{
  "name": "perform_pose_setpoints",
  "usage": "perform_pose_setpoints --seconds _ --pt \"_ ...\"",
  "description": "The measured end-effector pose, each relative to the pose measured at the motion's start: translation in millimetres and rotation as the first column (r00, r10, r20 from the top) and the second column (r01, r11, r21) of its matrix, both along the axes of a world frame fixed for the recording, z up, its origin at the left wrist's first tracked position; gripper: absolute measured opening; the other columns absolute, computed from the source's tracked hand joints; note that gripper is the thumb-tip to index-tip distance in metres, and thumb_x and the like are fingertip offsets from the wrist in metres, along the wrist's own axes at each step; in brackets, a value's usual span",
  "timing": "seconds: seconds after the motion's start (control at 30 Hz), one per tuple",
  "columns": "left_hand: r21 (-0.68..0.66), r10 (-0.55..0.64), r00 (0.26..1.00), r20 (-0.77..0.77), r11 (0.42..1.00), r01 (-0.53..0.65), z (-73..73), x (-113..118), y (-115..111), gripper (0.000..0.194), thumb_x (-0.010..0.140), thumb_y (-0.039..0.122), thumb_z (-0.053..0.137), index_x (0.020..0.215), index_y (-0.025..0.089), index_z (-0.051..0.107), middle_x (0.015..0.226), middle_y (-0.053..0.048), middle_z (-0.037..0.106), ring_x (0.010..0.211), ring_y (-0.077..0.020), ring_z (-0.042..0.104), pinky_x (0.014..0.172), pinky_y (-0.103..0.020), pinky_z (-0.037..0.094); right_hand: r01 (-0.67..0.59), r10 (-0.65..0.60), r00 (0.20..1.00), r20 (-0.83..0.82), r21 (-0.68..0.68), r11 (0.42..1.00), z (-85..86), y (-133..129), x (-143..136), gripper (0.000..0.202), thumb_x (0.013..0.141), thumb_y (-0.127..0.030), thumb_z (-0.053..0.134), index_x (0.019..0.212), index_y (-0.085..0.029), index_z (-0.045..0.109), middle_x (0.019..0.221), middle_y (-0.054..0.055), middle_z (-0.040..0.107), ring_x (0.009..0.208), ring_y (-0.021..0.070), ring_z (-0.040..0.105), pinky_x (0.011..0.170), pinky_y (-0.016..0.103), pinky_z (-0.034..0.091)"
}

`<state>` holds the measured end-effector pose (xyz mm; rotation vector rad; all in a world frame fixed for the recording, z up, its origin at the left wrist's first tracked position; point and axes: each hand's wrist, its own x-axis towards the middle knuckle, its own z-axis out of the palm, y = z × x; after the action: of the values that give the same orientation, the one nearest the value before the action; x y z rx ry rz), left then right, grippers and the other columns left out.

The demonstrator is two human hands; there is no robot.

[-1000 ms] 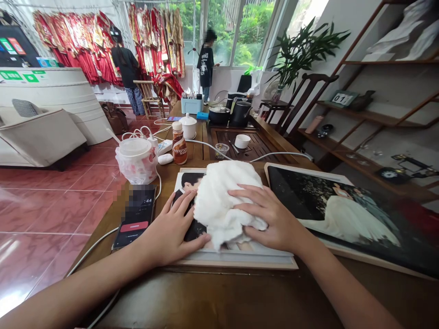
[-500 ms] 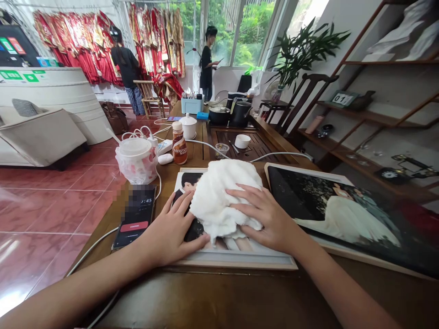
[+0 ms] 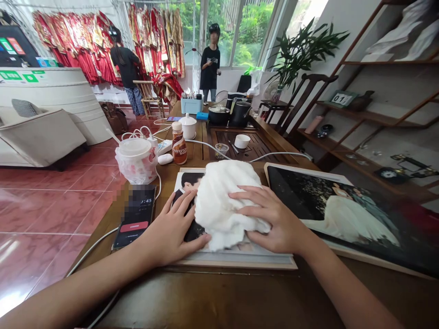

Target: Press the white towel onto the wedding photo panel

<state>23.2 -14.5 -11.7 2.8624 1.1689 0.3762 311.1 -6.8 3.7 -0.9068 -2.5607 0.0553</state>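
A crumpled white cloth (image 3: 226, 201) covers much of a framed photo (image 3: 274, 260) lying flat on the brown wooden table (image 3: 206, 297). My right hand (image 3: 269, 217) rests on the cloth's right side, fingers curved over it and somewhat apart, gripping it. To the left, my left hand (image 3: 176, 228) lies spread on the photo with its fingertips at the cloth's left edge. A second framed photo (image 3: 343, 210) of a white gown lies to the right, apart from the first.
Left of the photo are a phone (image 3: 137, 217) with a cable, a bagged tub (image 3: 136, 157) and a brown bottle (image 3: 179, 144). Behind stand a white lidded cup (image 3: 187, 126) and a tea tray (image 3: 260, 139) with a small bowl. Two people stand farther back.
My right hand and the cloth have shifted slightly right, and the cloth's folds differ. My left hand has stayed put. The person by the window has turned toward the camera.
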Motion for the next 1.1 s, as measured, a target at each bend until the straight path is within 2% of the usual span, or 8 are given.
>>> perform_pose_setpoints --seconds 0.1,0.2,0.27,0.47,0.53,0.7,0.9,1.1 --pt "-0.004 -0.001 1.000 0.031 1.000 0.001 1.2 0.7 -0.4 0.067 0.095 0.056 0.047 0.148 0.018 0.035 0.156 -0.013 0.030 0.144 -0.0326 0.022 0.117 -0.055 0.017 0.003 -0.002 1.000 -0.019 0.014 1.000 1.1 1.7 2.5 0.030 0.071 -0.018 0.063 0.101 -0.025 0.064 0.134 0.005 0.058 0.129 0.0323 0.047 0.102 0.051 0.034" --pt "-0.008 0.003 0.999 0.042 1.000 -0.003 2.7 1.7 -1.3 0.065 0.096 0.054 0.048 0.149 0.019 0.034 0.157 -0.012 0.028 0.145 -0.0328 0.022 0.117 -0.055 0.018 0.133 -0.134 0.991 0.009 0.077 0.988 -1.2 3.0 0.0 0.030 0.079 -0.023 0.061 0.109 -0.025 0.061 0.138 0.007 0.056 0.129 0.0343 0.046 0.100 0.053 0.034" --pt "-0.011 0.007 0.999 0.048 1.000 -0.006 3.0 2.0 -1.6 0.067 0.096 0.054 0.048 0.151 0.020 0.031 0.157 -0.011 0.028 0.145 -0.0327 0.021 0.117 -0.055 0.018 0.166 -0.168 0.986 0.016 0.079 0.983 -2.1 2.5 -1.9 0.031 0.081 -0.024 0.061 0.111 -0.025 0.060 0.140 0.008 0.054 0.131 0.0356 0.043 0.100 0.055 0.033" --pt "-0.002 -0.012 1.000 0.022 1.000 0.012 0.2 0.2 -0.8 0.068 0.092 0.051 0.054 0.147 0.015 0.038 0.156 -0.015 0.029 0.145 -0.0347 0.020 0.117 -0.056 0.018 -0.041 0.037 0.998 -0.047 -0.086 0.995 3.3 -0.6 0.8 0.029 0.068 -0.016 0.064 0.096 -0.025 0.062 0.133 0.004 0.059 0.131 0.0322 0.044 0.104 0.051 0.032" --pt "-0.004 -0.006 1.000 0.010 1.000 0.007 0.2 0.5 -1.1 0.069 0.092 0.051 0.054 0.147 0.014 0.037 0.156 -0.017 0.028 0.145 -0.0341 0.020 0.117 -0.055 0.017 -0.024 0.020 0.998 -0.060 -0.068 0.997 3.0 1.0 2.1 0.030 0.068 -0.015 0.064 0.096 -0.025 0.063 0.131 0.005 0.060 0.128 0.0312 0.047 0.103 0.050 0.033" --pt "0.000 0.003 0.999 0.045 1.000 -0.003 2.7 2.2 -2.1 0.065 0.096 0.053 0.047 0.150 0.019 0.033 0.157 -0.013 0.028 0.144 -0.0324 0.023 0.117 -0.055 0.017 0.104 -0.102 0.991 -0.084 0.023 0.994 -1.2 4.4 2.0 0.029 0.071 -0.018 0.064 0.099 -0.025 0.062 0.131 0.006 0.060 0.126 0.0331 0.047 0.101 0.052 0.033" --pt "-0.016 -0.011 1.000 0.001 1.000 0.011 0.8 -1.2 -0.5 0.067 0.089 0.051 0.057 0.143 0.015 0.042 0.154 -0.016 0.033 0.144 -0.0346 0.022 0.117 -0.056 0.017 -0.088 0.078 0.991 -0.110 -0.089 0.992 4.1 0.2 -0.5 0.028 0.066 -0.015 0.060 0.093 -0.024 0.060 0.127 0.005 0.062 0.126 0.0309 0.048 0.104 0.049 0.033" --pt "-0.007 0.020 0.999 0.030 1.000 -0.020 0.5 0.9 -2.0 0.073 0.096 0.056 0.046 0.153 0.016 0.025 0.158 -0.014 0.025 0.145 -0.0324 0.019 0.117 -0.055 0.017 0.098 -0.099 0.985 -0.144 -0.018 0.995 4.7 4.0 3.0 0.024 0.068 -0.015 0.057 0.090 -0.024 0.059 0.124 0.006 0.063 0.122 0.0313 0.051 0.102 0.051 0.034"
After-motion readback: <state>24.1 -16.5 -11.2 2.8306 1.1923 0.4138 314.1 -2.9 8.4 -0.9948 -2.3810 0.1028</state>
